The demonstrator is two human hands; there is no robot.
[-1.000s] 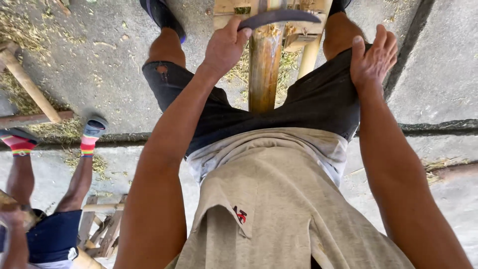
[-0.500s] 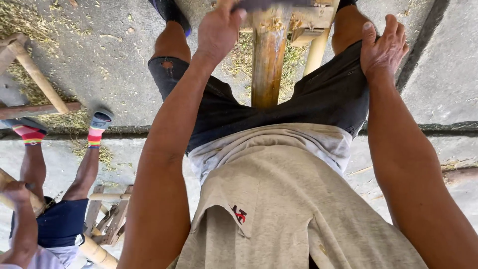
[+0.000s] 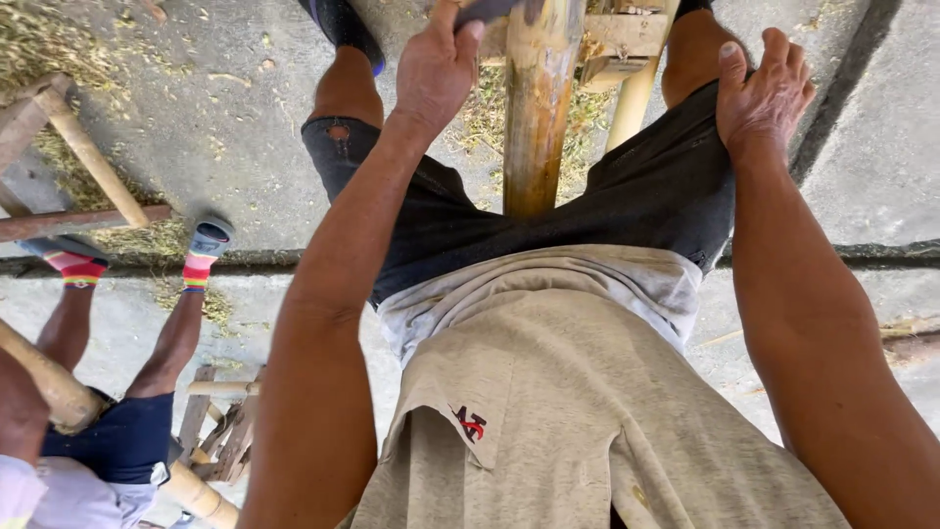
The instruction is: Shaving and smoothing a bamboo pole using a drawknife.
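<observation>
Gripping a dark tool (image 3: 487, 10), the left hand (image 3: 431, 73) closes above the stiff, heavy-looking bamboo pole (image 3: 537, 108); right hand (image 3: 762, 93) rests open on the thigh.

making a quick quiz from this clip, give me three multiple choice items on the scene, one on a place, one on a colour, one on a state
1. Where does the thick bamboo pole stand?
A. between the person's knees
B. on the left stool
C. across the shoulders

2. What colour are the person's shorts?
A. white
B. dark grey
C. red

3. What is the right hand doing?
A. gripping the pole
B. lying open on the right thigh
C. holding a hammer

Answers:
1 A, the pole rises between the two legs.
2 B, the cloth over both thighs is dark grey.
3 B, its fingers are spread flat on the shorts, while the left hand holds a dark tool by the pole.
</observation>
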